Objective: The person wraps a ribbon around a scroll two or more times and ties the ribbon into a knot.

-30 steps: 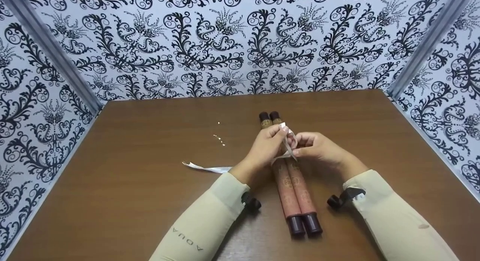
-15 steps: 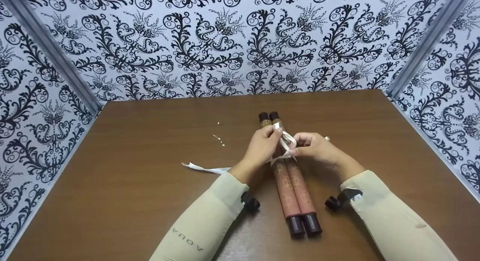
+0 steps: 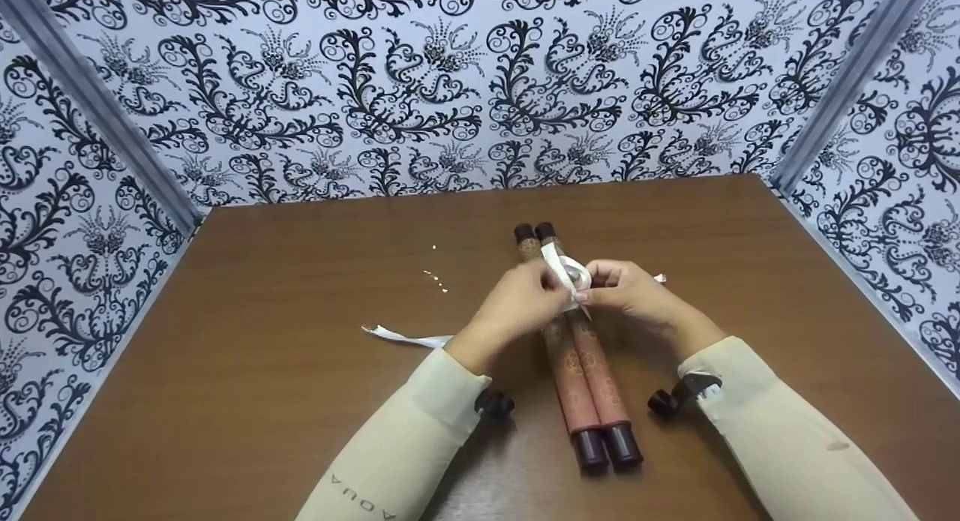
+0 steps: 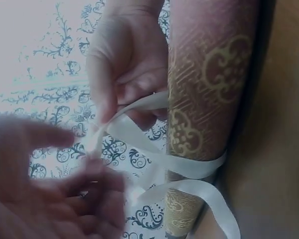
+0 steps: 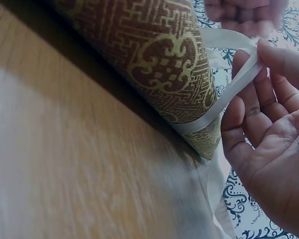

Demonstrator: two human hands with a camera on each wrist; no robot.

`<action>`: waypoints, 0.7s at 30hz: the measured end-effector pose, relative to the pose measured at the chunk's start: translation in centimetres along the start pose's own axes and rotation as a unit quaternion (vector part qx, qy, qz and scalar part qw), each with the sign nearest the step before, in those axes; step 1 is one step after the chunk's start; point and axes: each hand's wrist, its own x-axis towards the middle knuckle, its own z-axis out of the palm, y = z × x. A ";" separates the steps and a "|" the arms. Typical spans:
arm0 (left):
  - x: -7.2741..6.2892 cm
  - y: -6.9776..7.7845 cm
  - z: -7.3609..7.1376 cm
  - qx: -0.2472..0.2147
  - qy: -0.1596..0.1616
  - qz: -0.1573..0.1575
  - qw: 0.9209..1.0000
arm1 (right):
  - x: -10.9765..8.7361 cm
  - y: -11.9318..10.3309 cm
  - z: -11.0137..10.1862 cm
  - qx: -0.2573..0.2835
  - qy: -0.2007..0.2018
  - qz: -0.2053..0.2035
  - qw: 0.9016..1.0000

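Observation:
Two patterned, rolled scrolls (image 3: 597,382) with dark end caps lie side by side on the table. A white ribbon (image 4: 189,167) wraps around them, with a loop standing up over the crossing. My right hand (image 3: 637,292) pinches the ribbon between thumb and forefinger, plain in the right wrist view, its other fingers curled. My left hand (image 3: 517,303) is at the same crossing from the left, fingers curled around a stretch of ribbon; it is blurred in the left wrist view. The left fingers hide part of the crossing in the head view.
A frayed ribbon end (image 3: 397,336) trails on the brown table (image 3: 285,401) left of the scrolls. Several small light specks (image 3: 436,281) lie farther back. A black-and-white patterned wall (image 3: 420,94) closes off the back, with similar panels at both sides.
My left hand has left the upper ribbon end, which now stands free, and has moved down and right to the crossing. My right hand keeps its pinch, nearly still.

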 end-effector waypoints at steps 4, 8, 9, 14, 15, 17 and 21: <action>-0.1 -0.3 0.8 0.021 -0.062 0.006 0.998 | 0.0 -0.1 -0.1 0.007 -0.005 0.002 1.000; 0.0 -0.6 1.8 0.009 -0.049 0.018 0.999 | -0.1 -0.1 -0.1 0.003 -0.009 -0.003 1.000; 0.0 -0.7 2.0 0.002 -0.044 0.022 0.999 | -0.1 -0.2 -0.2 0.002 -0.009 -0.003 1.000; 0.4 -1.2 2.3 -0.019 -0.022 0.026 0.999 | -0.1 -0.3 -0.2 0.016 -0.006 0.004 1.000; 0.4 -1.3 2.4 -0.020 -0.018 0.026 0.999 | -0.1 -0.3 -0.2 0.022 -0.007 0.004 1.000; 0.6 -1.5 2.5 -0.019 -0.008 0.028 0.999 | -0.1 -0.4 -0.3 0.033 -0.010 0.003 0.999; 0.7 -1.8 2.7 -0.036 -0.002 0.030 0.999 | 0.0 -0.2 -0.2 0.046 -0.010 -0.005 0.999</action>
